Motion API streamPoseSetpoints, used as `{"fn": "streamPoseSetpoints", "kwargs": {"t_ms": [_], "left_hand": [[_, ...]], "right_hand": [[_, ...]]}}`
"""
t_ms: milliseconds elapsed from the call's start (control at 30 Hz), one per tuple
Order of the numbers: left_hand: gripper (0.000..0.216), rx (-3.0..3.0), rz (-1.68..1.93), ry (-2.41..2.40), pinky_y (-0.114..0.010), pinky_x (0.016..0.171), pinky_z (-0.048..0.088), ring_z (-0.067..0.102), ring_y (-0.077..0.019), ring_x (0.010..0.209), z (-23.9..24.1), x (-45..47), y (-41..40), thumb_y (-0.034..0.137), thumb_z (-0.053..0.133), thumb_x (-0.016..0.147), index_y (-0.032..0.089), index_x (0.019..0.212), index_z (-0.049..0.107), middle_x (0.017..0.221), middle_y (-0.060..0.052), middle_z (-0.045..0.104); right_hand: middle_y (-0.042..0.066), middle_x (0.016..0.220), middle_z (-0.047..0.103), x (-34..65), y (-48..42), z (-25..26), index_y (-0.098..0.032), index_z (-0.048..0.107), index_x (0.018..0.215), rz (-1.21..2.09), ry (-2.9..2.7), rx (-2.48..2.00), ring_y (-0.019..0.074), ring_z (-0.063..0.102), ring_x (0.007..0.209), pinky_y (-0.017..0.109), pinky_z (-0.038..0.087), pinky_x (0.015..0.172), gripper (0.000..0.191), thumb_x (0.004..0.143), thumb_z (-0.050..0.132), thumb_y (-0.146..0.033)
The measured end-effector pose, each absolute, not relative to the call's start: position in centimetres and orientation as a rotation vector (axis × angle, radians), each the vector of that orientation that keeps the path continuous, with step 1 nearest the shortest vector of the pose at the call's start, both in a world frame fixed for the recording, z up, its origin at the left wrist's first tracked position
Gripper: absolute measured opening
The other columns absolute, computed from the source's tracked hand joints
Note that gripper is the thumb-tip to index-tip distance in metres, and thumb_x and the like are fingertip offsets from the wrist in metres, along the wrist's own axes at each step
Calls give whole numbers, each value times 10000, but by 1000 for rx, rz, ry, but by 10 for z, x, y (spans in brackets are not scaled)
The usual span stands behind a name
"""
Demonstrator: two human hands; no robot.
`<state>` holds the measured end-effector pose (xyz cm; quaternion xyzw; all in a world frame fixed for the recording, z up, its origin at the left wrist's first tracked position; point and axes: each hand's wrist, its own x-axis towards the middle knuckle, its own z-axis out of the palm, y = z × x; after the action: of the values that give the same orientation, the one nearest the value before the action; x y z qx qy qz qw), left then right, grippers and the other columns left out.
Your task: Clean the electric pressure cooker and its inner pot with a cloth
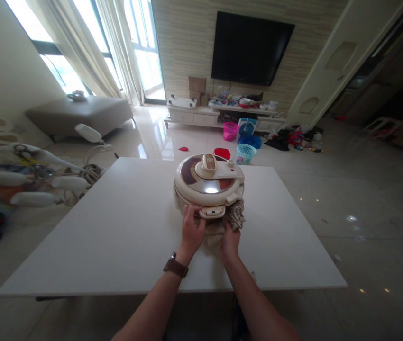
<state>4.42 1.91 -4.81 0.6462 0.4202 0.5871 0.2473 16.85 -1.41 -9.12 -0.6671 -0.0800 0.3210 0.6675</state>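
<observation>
A cream electric pressure cooker (201, 182) with a brown-patterned lid stands on the white table (123, 227). Its lid is on, with a handle knob and a small valve on top. My left hand (191, 227) has its fingers closed on the cooker's front handle (213, 212), at the left end. In my right hand (230, 237) is a patterned cloth (236, 214), bunched against the cooker's front right side. A paler part of the cloth hangs below the handle. The right fingertips are partly hidden by the cloth.
Beyond the table's far edge are a light blue basket (246, 154), a red basin (222, 153) and a pink basket (230, 131) on the floor. A lamp with white shades (34, 199) stands at the left. A low cabinet (194, 116) lines the wall.
</observation>
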Motion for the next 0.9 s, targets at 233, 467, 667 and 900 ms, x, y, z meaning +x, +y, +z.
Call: {"fn": "streamPoseSetpoints", "kwargs": {"t_ms": [233,467,667,900], "left_hand": [[296,1772,1592,1131,-260,727,591,626,-155,868,-50,43,20,-7,555,828,214,1014,618,1025,-35,551],[283,1762,1601,1138,-267,720,588,622,-160,861,-50,44,21,3,571,826,214,1009,621,1021,-35,554],[301,1776,1602,1125,-265,718,591,619,-160,862,-49,43,20,-9,562,824,216,1015,623,1016,-34,553],[259,1758,1591,1142,-259,722,594,616,-155,864,-50,44,20,16,578,848,216,1008,616,1022,-35,547]], "right_hand": [[129,1162,816,170,-14,-94,-129,776,1186,718,-166,-1512,322,723,1169,387,564,960,611,688,761,-482],[137,1206,810,171,-13,-99,-131,774,1188,721,-176,-1492,327,717,1189,398,558,991,623,684,773,-498],[138,1179,816,171,-13,-99,-131,784,1179,711,-180,-1479,318,740,1128,392,575,955,614,691,789,-506],[161,1221,799,170,-13,-99,-113,771,1181,729,-157,-1518,331,729,1149,409,560,983,631,675,751,-489]]}}
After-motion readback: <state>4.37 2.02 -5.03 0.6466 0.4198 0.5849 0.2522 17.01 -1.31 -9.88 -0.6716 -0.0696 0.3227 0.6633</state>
